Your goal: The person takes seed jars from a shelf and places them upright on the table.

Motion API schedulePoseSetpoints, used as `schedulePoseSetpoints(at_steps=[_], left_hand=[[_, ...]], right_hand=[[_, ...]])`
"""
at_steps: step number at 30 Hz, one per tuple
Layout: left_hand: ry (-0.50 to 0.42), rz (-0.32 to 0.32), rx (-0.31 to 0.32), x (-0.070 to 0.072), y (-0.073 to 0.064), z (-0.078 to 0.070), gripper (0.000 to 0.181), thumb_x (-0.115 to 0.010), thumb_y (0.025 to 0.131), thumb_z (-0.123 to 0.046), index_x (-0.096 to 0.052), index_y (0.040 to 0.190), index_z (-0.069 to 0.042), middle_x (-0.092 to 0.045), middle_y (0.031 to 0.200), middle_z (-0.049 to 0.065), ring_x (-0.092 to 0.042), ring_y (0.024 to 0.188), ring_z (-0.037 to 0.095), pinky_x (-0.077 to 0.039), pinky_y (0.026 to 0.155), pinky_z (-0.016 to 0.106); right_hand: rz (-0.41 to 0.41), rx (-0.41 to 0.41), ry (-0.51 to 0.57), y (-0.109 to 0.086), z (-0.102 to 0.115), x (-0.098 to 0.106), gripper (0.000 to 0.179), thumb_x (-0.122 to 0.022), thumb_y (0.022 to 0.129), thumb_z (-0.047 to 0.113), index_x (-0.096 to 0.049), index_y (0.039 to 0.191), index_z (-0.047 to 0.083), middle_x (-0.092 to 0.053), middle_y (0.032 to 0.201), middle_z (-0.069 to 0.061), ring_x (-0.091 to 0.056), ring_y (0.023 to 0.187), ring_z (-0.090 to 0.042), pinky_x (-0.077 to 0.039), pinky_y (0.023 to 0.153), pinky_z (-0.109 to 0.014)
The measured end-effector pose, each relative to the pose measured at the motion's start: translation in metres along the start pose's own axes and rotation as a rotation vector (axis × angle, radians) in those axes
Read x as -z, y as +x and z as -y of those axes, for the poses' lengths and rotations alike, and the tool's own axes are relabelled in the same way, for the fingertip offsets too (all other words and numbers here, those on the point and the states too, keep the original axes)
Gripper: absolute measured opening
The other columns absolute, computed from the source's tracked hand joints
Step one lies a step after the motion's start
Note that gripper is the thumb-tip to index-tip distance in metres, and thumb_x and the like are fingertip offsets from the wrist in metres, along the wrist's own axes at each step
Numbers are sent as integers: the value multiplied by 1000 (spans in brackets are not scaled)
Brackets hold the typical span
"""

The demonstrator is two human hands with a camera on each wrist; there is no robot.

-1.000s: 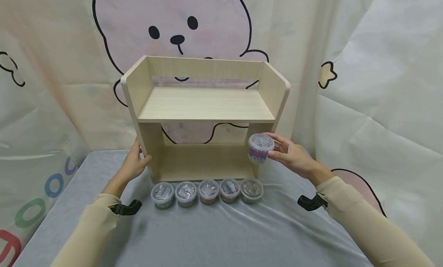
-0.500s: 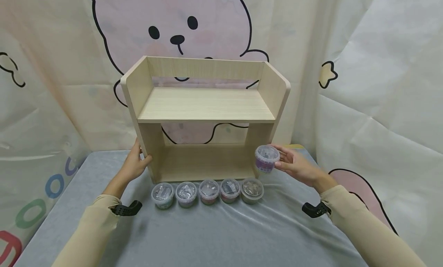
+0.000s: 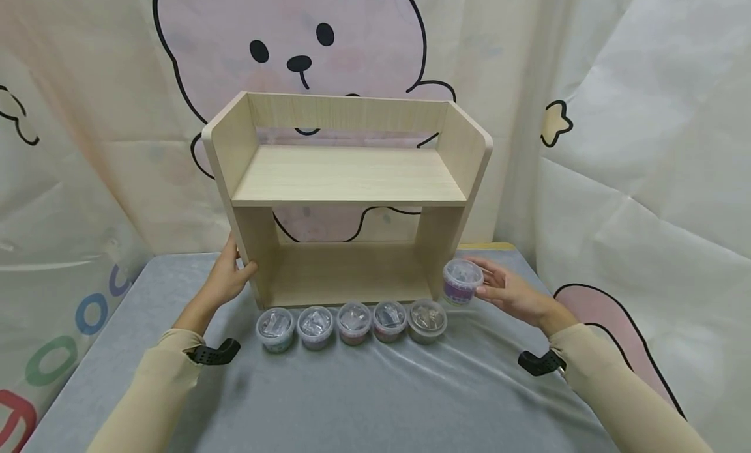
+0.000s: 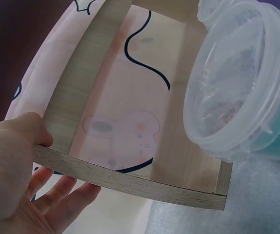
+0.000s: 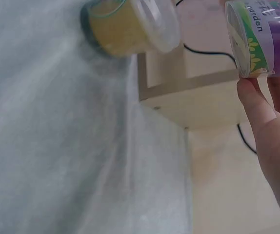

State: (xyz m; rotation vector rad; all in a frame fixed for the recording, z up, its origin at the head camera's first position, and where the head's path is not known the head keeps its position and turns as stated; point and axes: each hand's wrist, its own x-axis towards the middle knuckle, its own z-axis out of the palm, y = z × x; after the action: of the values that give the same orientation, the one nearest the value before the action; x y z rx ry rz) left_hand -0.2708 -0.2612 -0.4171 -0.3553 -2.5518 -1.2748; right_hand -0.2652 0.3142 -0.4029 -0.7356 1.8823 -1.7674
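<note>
A two-tier pale wooden shelf (image 3: pixel 349 176) stands on the cloth-covered table. My left hand (image 3: pixel 223 278) grips its left side panel (image 4: pixel 130 181), thumb on the inner side and fingers behind. Beyond the shelf's right side, my right hand (image 3: pixel 516 298) holds a clear lidded plastic tub (image 3: pixel 462 282) between thumb and fingers. A purple and green printed label (image 5: pixel 262 39) wraps this tub. Several similar lidded tubs stand in a row before the shelf, from the leftmost tub (image 3: pixel 275 330) to the rightmost tub (image 3: pixel 426 322).
A grey-blue cloth (image 3: pixel 364 401) covers the table. Behind it hangs a pale curtain (image 3: pixel 504 62) with a printed bear, and more curtain closes both sides. A yellow edge (image 3: pixel 488 246) shows at the table's back right.
My right hand has moved down and to the right with the tub, from in front of the shelf's right panel to beside it. The left hand has kept its grip on the shelf.
</note>
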Motion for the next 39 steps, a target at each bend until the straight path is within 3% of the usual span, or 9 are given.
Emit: schedulePoseSetpoints(at_steps=[10, 19, 28, 34, 39], left_hand=[[-2, 14, 22, 0, 0, 0, 82, -53, 93, 0, -8, 161, -12, -31, 155, 34, -39, 135, 61, -34, 104, 79], [-20, -1, -65, -2, 4, 5, 84, -52, 93, 3, -9, 162, -14, -34, 153, 31, -40, 136, 53, -36, 103, 73], [-14, -3, -35, -1, 3, 4, 81, -52, 93, 1, -10, 161, -12, -34, 152, 32, -41, 133, 55, -36, 101, 77], [-1, 5, -19, 0, 3, 4, 79, -52, 93, 0, -12, 160, -9, -35, 150, 33, -42, 131, 57, -37, 100, 78], [13, 15, -3, 0, 3, 3, 78, -52, 93, -1, -12, 160, -9, -35, 150, 34, -42, 132, 58, -36, 99, 80]], right_hand=[[6, -57, 60, -14, -34, 14, 66, -50, 101, -1, -20, 159, 8, -53, 143, 12, -53, 131, 1, -46, 108, -17], [5, -120, 48, -20, -60, 20, 67, -50, 101, -3, -18, 160, 7, -51, 145, 12, -53, 131, 1, -48, 107, -19], [26, -163, 42, -20, -74, 23, 74, -51, 100, -4, -9, 160, 1, -44, 148, 13, -48, 134, 4, -47, 108, -18], [43, -195, 39, -22, -79, 25, 72, -51, 100, -3, -12, 161, 3, -43, 148, 13, -48, 133, 4, -46, 108, -18], [71, -172, 30, -22, -81, 23, 70, -55, 97, -6, -20, 157, 2, -48, 146, 14, -49, 132, 3, -46, 107, -18]])
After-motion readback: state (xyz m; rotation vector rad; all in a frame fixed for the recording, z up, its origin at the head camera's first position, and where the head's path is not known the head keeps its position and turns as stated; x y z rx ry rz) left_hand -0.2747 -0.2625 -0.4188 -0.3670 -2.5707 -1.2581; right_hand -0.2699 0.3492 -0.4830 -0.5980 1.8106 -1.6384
